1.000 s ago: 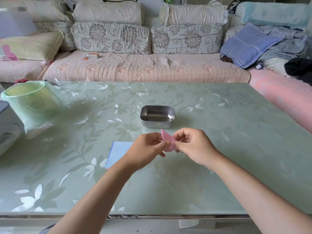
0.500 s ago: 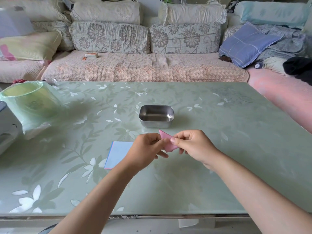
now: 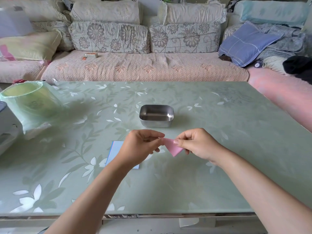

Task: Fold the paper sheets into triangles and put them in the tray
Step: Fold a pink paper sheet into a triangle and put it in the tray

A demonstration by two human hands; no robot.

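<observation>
While they hover, hands (image 3: 138, 147) (image 3: 200, 146) pinch pink paper (image 3: 173, 148).

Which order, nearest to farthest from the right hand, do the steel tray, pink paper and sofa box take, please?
1. Pink paper, pinched in the right hand.
2. Steel tray, just beyond on the table.
3. Small box, far left on the sofa.

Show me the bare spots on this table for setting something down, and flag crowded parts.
Bare: the stretch of table right of the metal tray and right hand, and the near strip between the forearms. Crowded: the left edge by the green-bagged bin, and the blue sheets under the left hand. Both hands pinch the pink triangle.
</observation>
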